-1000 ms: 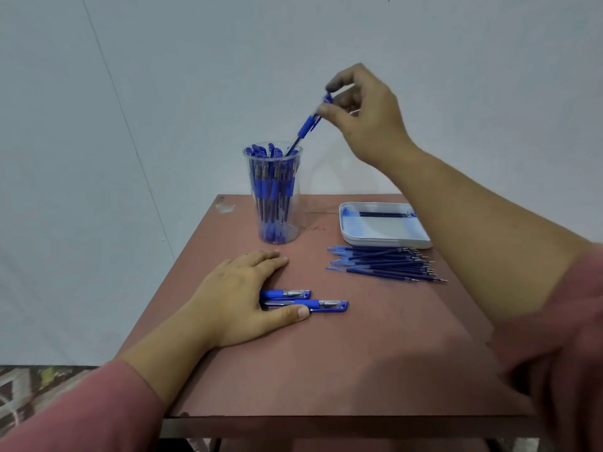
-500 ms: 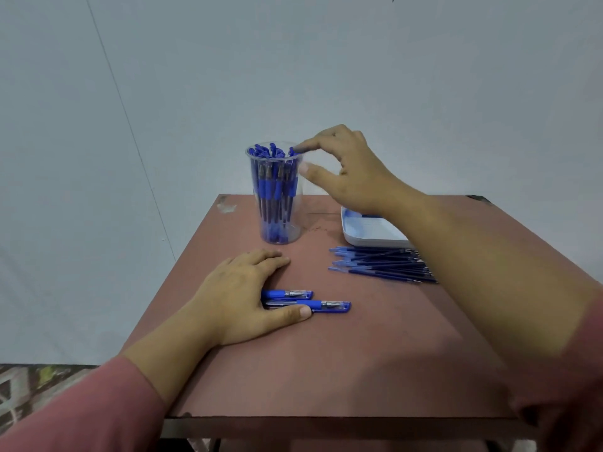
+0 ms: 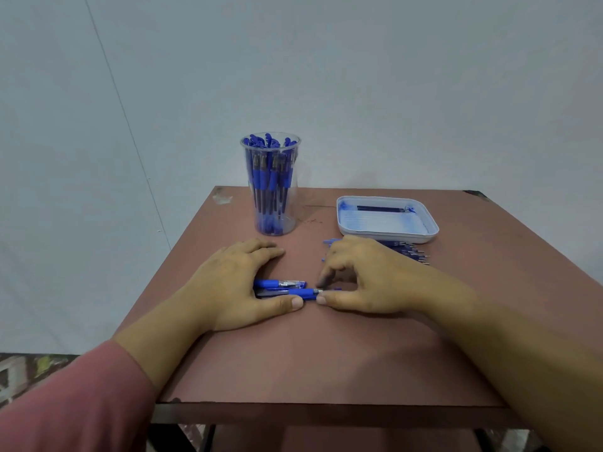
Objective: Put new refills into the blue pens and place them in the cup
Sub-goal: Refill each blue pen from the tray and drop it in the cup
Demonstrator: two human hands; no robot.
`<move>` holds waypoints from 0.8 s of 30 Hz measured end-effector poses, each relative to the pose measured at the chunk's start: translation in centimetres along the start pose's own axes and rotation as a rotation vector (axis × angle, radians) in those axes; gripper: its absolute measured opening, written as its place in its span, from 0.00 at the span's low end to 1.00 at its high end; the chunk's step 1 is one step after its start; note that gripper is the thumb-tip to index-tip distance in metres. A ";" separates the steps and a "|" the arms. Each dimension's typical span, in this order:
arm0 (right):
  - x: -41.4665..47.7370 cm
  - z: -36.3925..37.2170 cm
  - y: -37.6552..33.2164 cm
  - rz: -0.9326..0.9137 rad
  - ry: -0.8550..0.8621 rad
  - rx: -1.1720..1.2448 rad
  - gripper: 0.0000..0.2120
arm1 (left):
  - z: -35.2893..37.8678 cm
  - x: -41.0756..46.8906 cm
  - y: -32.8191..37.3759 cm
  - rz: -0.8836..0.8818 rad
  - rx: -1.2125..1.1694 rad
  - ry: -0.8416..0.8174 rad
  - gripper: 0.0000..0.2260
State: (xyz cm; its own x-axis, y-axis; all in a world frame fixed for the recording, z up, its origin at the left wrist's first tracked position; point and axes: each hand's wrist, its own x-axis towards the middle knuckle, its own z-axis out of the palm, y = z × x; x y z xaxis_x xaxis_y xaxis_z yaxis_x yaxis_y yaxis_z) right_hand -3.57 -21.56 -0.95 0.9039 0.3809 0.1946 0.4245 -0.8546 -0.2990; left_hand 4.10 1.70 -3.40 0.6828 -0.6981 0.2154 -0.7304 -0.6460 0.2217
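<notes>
Brought the right hand (image 3: 362, 278) down from the cup (image 3: 270, 184) to the counter (image 3: 326, 353) within the last second, without the pen it carried then. Judged that pen delivered among the many standing in the cup. Curled thumb and forefinger about the tip end of the near pen (image 3: 303, 293); could not tell whether already pinching. Kept the left hand (image 3: 235, 285) flat and spread over the tail ends of both loose pens, the far pen (image 3: 280, 283) just beside the near one. Left the refills (image 3: 411, 251) heaped before the tray (image 3: 388, 220), partly behind the right hand. Judged two pens still unfilled.
</notes>
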 end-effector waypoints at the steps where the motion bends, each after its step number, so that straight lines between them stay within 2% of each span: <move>1: 0.1 0.1 -0.1 0.004 0.012 -0.015 0.14 | 0.0 0.1 0.0 0.007 -0.010 0.000 0.46; 6: 0.0 0.3 0.3 0.076 0.092 -0.072 0.08 | 0.1 1.3 0.2 0.015 -0.015 -0.015 0.48; 12: -0.2 -0.4 1.2 0.160 0.134 0.061 0.06 | 0.0 1.6 0.5 0.065 0.002 0.058 0.43; 17: -0.4 -1.1 1.0 0.145 0.256 0.192 0.04 | -0.8 2.1 1.7 0.195 0.027 0.213 0.29; 21: -0.5 -1.3 1.0 0.133 0.349 0.296 0.03 | -1.6 3.3 3.1 0.186 -0.096 0.181 0.15; 24: -0.5 -1.5 1.5 0.124 0.411 0.351 0.05 | -1.4 4.2 3.5 0.170 -0.196 0.201 0.11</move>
State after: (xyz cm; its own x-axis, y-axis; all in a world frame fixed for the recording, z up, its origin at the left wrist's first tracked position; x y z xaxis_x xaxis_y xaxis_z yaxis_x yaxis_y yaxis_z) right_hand -3.49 -23.59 -0.13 0.8833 0.0554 0.4656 0.3715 -0.6886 -0.6228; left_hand 4.43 -3.12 -0.34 0.5554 -0.7030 0.4442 -0.8304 -0.4405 0.3411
